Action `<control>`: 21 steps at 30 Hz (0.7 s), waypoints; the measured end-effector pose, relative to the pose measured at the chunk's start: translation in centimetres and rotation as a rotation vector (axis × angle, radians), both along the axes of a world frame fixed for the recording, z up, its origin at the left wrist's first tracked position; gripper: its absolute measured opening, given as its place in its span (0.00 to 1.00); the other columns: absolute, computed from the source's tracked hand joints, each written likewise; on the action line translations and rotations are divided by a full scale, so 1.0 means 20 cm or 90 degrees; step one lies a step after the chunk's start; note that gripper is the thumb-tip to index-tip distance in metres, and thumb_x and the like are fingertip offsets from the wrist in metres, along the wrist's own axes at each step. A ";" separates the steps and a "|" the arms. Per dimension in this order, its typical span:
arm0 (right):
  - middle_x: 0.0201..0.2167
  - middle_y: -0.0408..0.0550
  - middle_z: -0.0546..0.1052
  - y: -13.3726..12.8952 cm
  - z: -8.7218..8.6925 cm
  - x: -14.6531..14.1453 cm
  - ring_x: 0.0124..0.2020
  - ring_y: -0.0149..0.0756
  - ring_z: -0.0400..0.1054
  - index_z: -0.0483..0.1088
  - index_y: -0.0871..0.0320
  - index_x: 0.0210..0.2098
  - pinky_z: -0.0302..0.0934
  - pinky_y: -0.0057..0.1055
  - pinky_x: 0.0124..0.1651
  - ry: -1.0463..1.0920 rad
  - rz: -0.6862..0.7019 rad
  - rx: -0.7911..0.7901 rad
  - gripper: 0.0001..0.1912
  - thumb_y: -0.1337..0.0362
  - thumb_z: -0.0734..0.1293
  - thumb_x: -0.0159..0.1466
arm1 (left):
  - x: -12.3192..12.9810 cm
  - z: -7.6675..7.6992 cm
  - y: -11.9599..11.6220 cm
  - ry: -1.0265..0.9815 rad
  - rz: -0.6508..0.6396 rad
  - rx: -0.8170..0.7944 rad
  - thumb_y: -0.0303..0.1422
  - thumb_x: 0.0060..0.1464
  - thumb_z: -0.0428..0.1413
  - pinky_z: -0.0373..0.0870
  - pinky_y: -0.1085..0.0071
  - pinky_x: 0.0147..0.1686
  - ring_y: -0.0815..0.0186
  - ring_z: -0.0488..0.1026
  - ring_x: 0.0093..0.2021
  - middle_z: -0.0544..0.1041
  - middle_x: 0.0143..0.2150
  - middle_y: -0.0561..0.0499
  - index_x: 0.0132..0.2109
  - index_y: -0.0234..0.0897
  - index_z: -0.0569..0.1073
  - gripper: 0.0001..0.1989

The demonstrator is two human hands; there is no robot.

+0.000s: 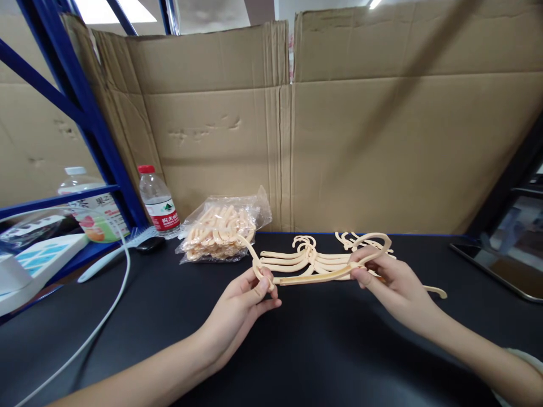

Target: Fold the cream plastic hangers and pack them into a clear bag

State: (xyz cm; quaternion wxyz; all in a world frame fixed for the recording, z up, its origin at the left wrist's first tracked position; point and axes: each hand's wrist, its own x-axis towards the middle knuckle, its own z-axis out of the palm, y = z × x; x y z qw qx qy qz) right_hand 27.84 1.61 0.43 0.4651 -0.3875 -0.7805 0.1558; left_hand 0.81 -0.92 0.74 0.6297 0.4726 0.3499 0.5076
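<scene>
My left hand (250,299) pinches the left end of a cream plastic hanger piece (314,278), where a curved part rises from the fingers. My right hand (388,277) grips the same piece toward its right, beside a large loop that stands above the fingers. Behind the held piece, several cream hangers (284,261) lie side by side on the black table (314,350), their hooks toward the cardboard. More hooks (345,240) show behind my right hand, partly hidden. A clear plastic bag (223,229) full of cream pieces lies to the left of the hangers.
A red-capped bottle (159,203) stands at the back left, near a black object (151,244) and a pale handle (106,263). A white cable (114,305) curves across the left side. A dark tablet-like device (500,271) lies at right. Cardboard (360,152) walls the back.
</scene>
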 end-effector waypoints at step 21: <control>0.35 0.45 0.71 -0.03 0.00 0.01 0.33 0.33 0.67 0.68 0.52 0.40 0.64 0.27 0.34 0.030 0.120 0.057 0.05 0.67 0.63 0.66 | 0.00 0.02 -0.03 -0.053 -0.146 -0.028 0.28 0.60 0.54 0.69 0.70 0.37 0.71 0.67 0.32 0.71 0.39 0.47 0.35 0.31 0.70 0.05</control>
